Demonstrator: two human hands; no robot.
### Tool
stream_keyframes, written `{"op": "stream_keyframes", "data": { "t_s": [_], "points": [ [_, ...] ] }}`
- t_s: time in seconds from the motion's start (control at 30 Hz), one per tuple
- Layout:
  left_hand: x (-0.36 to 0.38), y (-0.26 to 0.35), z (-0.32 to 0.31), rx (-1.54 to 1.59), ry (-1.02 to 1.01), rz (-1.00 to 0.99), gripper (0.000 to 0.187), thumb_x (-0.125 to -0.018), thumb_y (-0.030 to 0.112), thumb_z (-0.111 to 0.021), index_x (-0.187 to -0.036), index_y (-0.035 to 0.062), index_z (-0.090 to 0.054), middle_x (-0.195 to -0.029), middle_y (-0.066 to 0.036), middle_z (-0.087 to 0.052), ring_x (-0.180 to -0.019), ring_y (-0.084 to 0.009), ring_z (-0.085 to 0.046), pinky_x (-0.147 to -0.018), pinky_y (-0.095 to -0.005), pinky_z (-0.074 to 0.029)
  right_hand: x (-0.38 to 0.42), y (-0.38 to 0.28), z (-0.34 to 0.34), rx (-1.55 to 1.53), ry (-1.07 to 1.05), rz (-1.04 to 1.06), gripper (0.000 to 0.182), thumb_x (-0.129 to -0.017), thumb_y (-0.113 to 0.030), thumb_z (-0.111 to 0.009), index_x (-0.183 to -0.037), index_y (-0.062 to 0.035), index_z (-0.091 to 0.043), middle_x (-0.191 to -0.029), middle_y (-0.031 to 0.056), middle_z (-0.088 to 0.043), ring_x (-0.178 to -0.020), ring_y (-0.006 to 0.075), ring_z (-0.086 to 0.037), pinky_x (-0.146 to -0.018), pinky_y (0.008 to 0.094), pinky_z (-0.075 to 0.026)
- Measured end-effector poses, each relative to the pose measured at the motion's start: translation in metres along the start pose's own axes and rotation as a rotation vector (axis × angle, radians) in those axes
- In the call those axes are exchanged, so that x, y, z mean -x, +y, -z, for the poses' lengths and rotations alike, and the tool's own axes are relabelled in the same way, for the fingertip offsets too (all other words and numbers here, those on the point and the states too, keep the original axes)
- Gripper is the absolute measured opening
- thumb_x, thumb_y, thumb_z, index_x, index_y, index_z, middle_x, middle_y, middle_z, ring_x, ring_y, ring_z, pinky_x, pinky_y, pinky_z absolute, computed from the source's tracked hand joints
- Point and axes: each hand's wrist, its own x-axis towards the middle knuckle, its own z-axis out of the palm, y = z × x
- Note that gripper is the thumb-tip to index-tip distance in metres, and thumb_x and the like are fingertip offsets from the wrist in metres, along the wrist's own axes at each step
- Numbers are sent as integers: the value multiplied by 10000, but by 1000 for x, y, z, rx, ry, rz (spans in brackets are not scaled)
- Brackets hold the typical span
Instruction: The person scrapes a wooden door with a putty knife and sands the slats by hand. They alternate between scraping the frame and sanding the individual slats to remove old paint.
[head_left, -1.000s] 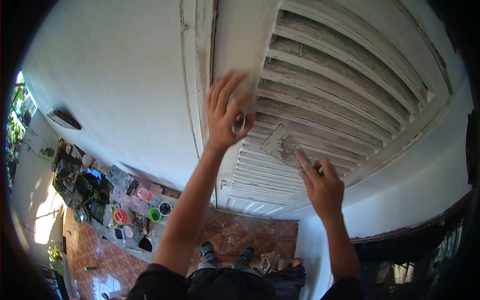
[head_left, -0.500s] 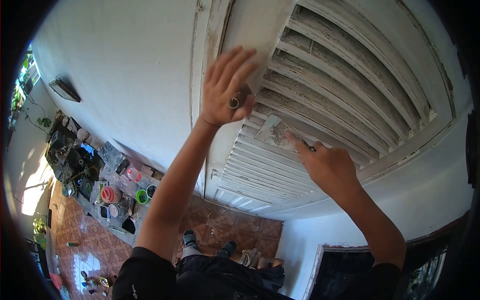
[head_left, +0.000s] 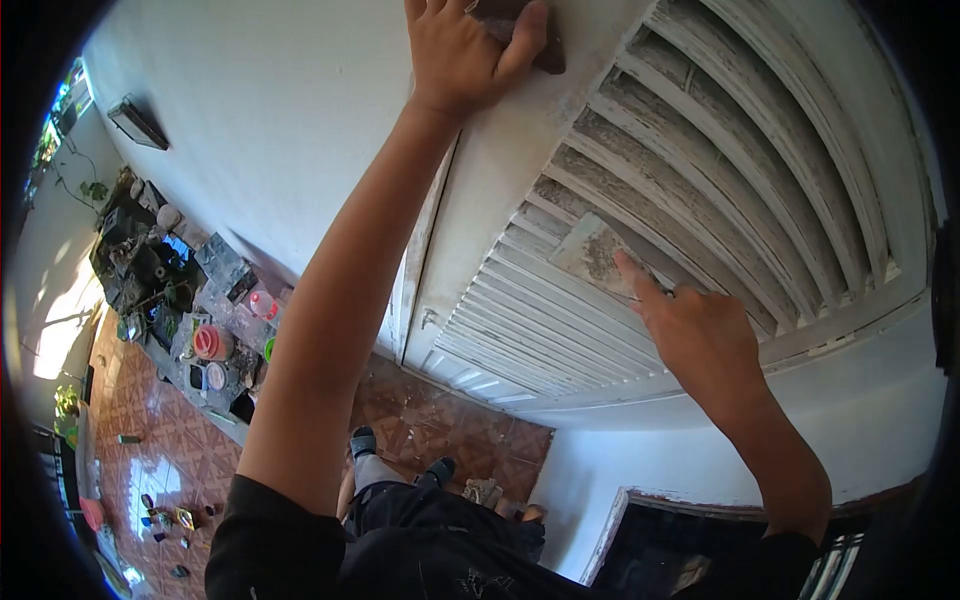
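Note:
My left hand (head_left: 455, 55) is at the top of the view against the door's plain frame, its fingertips cut off by the edge. Under its palm and thumb is a dark brown piece (head_left: 549, 58), mostly covered, whose kind I cannot make out. My right hand (head_left: 700, 335) grips a putty knife (head_left: 592, 252), the index finger stretched along its wide, stained blade. The blade lies against the slats of the white louvred door (head_left: 575, 185), whose paint is worn and grimy.
On the left, a low ledge holds a pink-lidded tub (head_left: 212, 342), a pink-capped bottle (head_left: 262, 304) and other clutter. Small items lie on the tiled floor (head_left: 120, 400). A wall lamp (head_left: 138, 122) juts from the white wall. A dark window (head_left: 680, 545) is at lower right.
My left hand has moved up along the door frame, and the brown piece has moved with it. My right hand and the putty knife appear slightly farther right as the view shifts.

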Motion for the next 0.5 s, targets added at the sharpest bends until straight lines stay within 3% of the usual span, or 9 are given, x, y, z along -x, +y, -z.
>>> {"op": "stream_keyframes", "data": {
  "t_s": [0.03, 0.1, 0.23, 0.3, 0.5],
  "points": [
    [0, 2, 2, 6, -6, -1, 578, -970, 453, -368, -1449, 154, -489, -1575, -171, -352, -1472, -364, -287, -1186, -566, -143, -5, -1, -5, -6, -5, -4, 447, -1004, -309, -554, -1442, -223, -531, -633, 66, -623, -567, 212, -671, -543, 349, -543],
    [-2, 7, 5, -3, -27, 57, 571, -964, 436, -377, -1450, 157, -488, -1580, -184, -335, -1474, -363, -280, -1186, -567, -143, -16, -2, -17, -29, 205, 64, 522, -985, -367, -591, -1477, -228, -485, -551, 49, -587, -475, 203, -621, -495, 357, -527],
    [0, -2, -2, -35, 26, 12, 555, -962, 401, -392, -1451, 156, -490, -1582, -190, -323, -1464, -362, -294, -1179, -564, -156, -2, 3, -6, 28, 122, 84, 459, -1011, -320, -542, -1457, -214, -511, -620, 59, -629, -534, 207, -661, -544, 344, -548],
    [1, -5, -3, -71, 41, 15, 558, -961, 402, -396, -1454, 156, -487, -1578, -191, -329, -1462, -358, -298, -1179, -563, -152, -2, 3, -2, 10, -26, 36, 450, -1013, -313, -538, -1449, -202, -519, -601, 62, -633, -543, 212, -671, -547, 348, -550],
    [1, 7, 0, -84, 7, 64, 552, -965, 423, -386, -1442, 176, -507, -1564, -190, -345, -1456, -347, -301, -1175, -561, -148, -5, 8, -4, -38, 59, 90, 448, -1015, -300, -538, -1450, -195, -518, -604, 65, -642, -552, 219, -675, -543, 356, -544]
  ]
}}
